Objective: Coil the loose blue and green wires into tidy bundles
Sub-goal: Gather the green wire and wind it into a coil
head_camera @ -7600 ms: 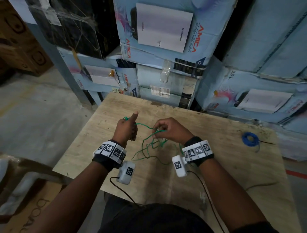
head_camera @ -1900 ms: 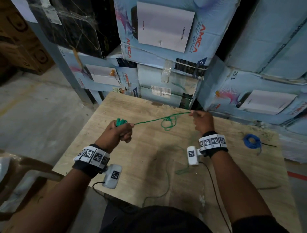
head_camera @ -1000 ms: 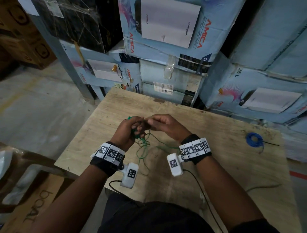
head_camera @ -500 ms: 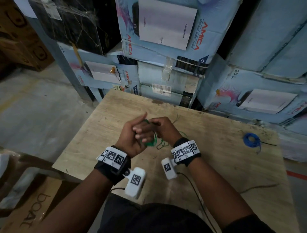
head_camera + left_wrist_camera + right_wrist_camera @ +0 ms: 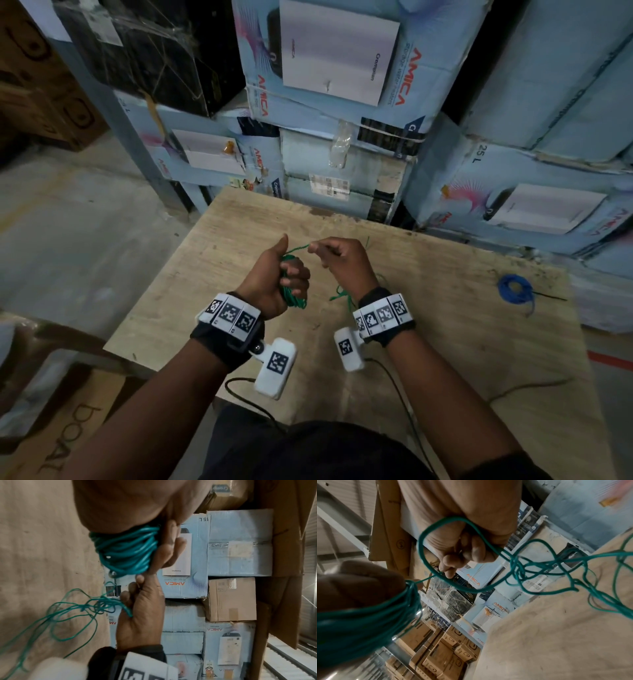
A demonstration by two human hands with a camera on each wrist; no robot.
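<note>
Two hands at work above a wooden table (image 5: 428, 342), both on one green wire (image 5: 125, 551).

Left hand (image 5: 274, 277): fingers curled round a thick coil of the green wire, thumb raised; the coil is wound about the fingers and shows below the fist, above the table surface. In the left wrist view the turns lie packed side by side across the palm side of the fingers.

Right hand (image 5: 346, 263): just beside the left hand, apart from it. Thumb and forefinger pinch the wire's running strand, the other fingers curled. A short taut length of wire runs from this pinch to the top of the coil. In the right wrist view one loop passes round the back of the right hand's fingers (image 5: 471, 551).

Loose remainder of the green wire: hangs below the right hand in a snarl of loops, trailing down onto the table under the right wrist.

Blue wire (image 5: 513, 291): already coiled, lying flat on the table well apart from both hands, toward the table's right edge.

Blue cartons (image 5: 342, 85): stacked beyond the table's far edge.
</note>
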